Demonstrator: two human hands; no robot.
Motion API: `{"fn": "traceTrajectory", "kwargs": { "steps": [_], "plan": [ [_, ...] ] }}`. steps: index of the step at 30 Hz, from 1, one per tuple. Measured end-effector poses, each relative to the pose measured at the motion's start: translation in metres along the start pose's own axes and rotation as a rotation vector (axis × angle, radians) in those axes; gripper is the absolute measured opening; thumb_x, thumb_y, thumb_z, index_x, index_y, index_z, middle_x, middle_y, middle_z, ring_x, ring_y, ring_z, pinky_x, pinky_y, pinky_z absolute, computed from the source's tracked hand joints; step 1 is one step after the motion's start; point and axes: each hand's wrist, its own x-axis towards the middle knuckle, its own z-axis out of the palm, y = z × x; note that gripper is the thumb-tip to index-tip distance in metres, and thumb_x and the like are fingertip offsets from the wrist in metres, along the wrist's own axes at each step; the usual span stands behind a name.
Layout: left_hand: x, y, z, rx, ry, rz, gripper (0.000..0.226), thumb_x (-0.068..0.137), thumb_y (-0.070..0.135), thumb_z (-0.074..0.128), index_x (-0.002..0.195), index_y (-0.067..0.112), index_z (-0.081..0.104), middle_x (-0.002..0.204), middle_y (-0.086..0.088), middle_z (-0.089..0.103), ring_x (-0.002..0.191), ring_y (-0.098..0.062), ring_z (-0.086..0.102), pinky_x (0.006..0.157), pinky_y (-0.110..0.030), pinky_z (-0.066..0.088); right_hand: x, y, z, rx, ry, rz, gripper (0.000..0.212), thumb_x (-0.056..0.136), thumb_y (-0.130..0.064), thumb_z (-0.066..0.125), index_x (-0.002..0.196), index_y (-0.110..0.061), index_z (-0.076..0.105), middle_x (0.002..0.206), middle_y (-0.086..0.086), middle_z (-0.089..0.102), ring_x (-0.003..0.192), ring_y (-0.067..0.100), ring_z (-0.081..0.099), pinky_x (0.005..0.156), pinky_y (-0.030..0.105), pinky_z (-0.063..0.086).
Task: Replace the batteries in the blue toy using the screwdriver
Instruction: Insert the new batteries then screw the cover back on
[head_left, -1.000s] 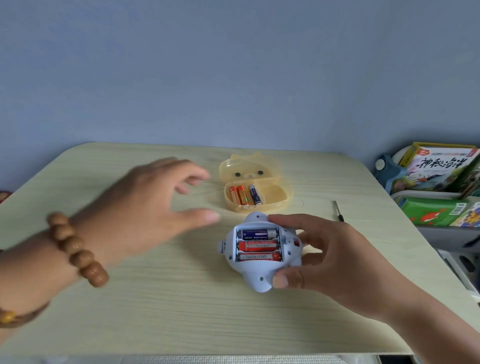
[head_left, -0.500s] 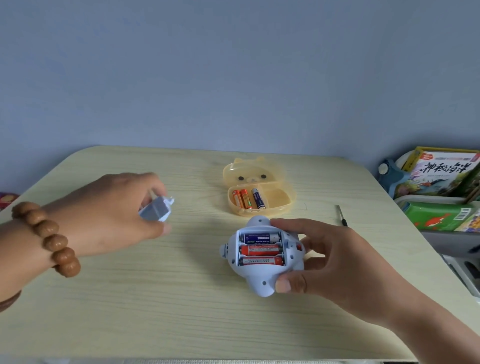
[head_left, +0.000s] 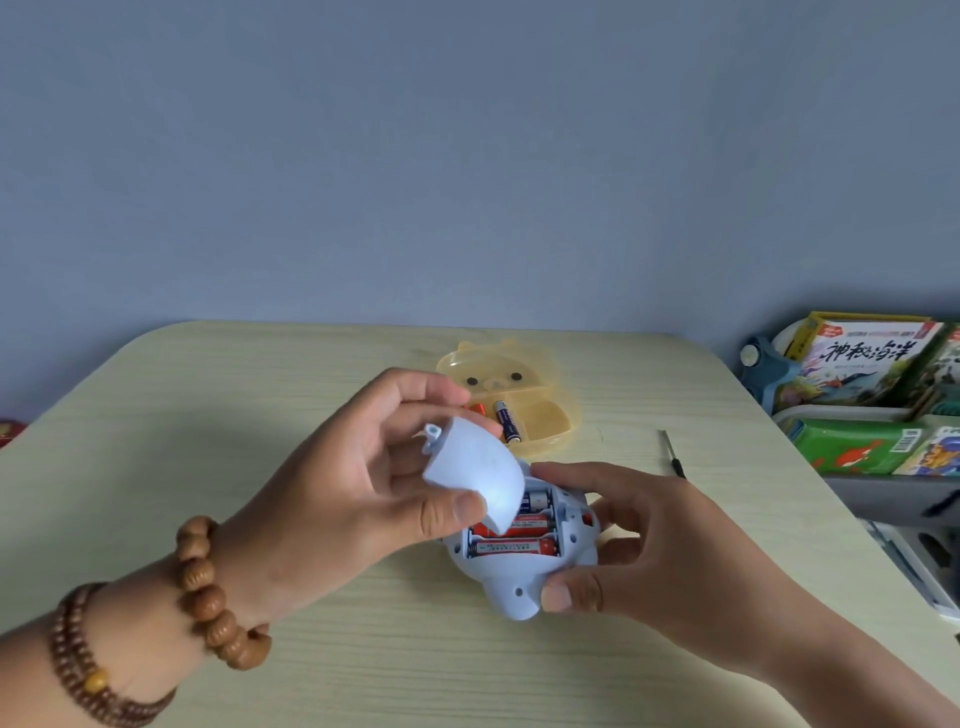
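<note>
The blue toy (head_left: 511, 584) lies underside up on the table, its battery bay open with three batteries (head_left: 511, 546) inside. My right hand (head_left: 639, 551) grips the toy from the right, thumb on its near end. My left hand (head_left: 358, 499) pinches the curved blue battery cover (head_left: 475, 475) just above the bay's left part, hiding part of the top battery. The screwdriver (head_left: 674, 454) lies on the table to the right, beyond my right hand.
A yellow bear-shaped box (head_left: 540, 415) stands open behind the toy, with spare batteries (head_left: 506, 420) in it. Books and boxes (head_left: 872, 395) fill a rack past the table's right edge. The wooden table (head_left: 208, 441) ends at a blue wall.
My left hand picked up the battery cover from the left side of the table and carried it right, over the toy's open bay. My right hand kept its hold on the toy.
</note>
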Motion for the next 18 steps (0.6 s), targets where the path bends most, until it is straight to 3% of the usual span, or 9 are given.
{"fn": "traceTrajectory", "kwargs": {
  "steps": [3,6,10,13,16,18],
  "plan": [
    [0.002,0.002,0.002,-0.010,-0.018,0.032,0.051,0.074,0.015,0.078,0.119,0.012,0.054,0.119,-0.015,0.070,0.111,-0.033,0.070,0.083,-0.045,0.061,0.000,0.000,0.000,-0.011,-0.002,-0.006,0.070,0.058,-0.033,0.097,0.116,-0.058,0.065,0.100,-0.005,0.078,0.088,0.026,0.077,0.089,0.044,0.061],
    [0.007,0.008,0.003,-0.006,0.012,0.058,0.045,0.079,0.020,0.074,0.118,0.009,0.056,0.117,-0.015,0.069,0.110,-0.033,0.071,0.088,-0.042,0.060,0.000,-0.001,0.000,-0.022,-0.012,-0.015,0.070,0.060,-0.032,0.096,0.116,-0.059,0.064,0.102,-0.009,0.078,0.090,0.022,0.076,0.088,0.043,0.062],
    [0.015,0.014,0.006,0.006,0.014,0.047,0.044,0.085,0.034,0.064,0.127,0.019,0.061,0.122,-0.008,0.070,0.108,-0.032,0.070,0.092,-0.045,0.054,0.001,0.000,0.001,-0.018,-0.013,-0.014,0.069,0.061,-0.029,0.096,0.116,-0.057,0.065,0.100,-0.008,0.078,0.089,0.025,0.076,0.088,0.044,0.061],
    [0.019,0.020,0.007,-0.106,-0.042,0.001,0.042,0.091,0.024,0.064,0.132,0.018,0.058,0.126,-0.015,0.068,0.107,-0.039,0.070,0.093,-0.047,0.055,0.001,0.001,0.000,-0.019,-0.016,-0.008,0.069,0.062,-0.027,0.096,0.116,-0.057,0.065,0.100,-0.007,0.078,0.089,0.025,0.076,0.089,0.044,0.061],
    [0.025,0.029,0.009,-0.301,-0.053,-0.121,0.034,0.095,0.015,0.050,0.128,0.007,0.051,0.117,-0.029,0.069,0.085,-0.041,0.069,0.079,-0.044,0.058,0.001,0.001,-0.001,-0.018,-0.022,-0.004,0.069,0.062,-0.029,0.096,0.118,-0.056,0.065,0.102,-0.009,0.078,0.090,0.021,0.076,0.089,0.044,0.061],
    [0.029,0.032,0.009,-0.259,-0.009,-0.184,0.019,0.100,0.014,0.048,0.118,0.007,0.051,0.111,-0.032,0.070,0.072,-0.039,0.065,0.068,-0.042,0.056,0.001,0.001,-0.001,-0.011,-0.021,-0.006,0.069,0.063,-0.027,0.096,0.119,-0.055,0.065,0.102,-0.008,0.078,0.091,0.020,0.076,0.090,0.045,0.061]
  ]
}}
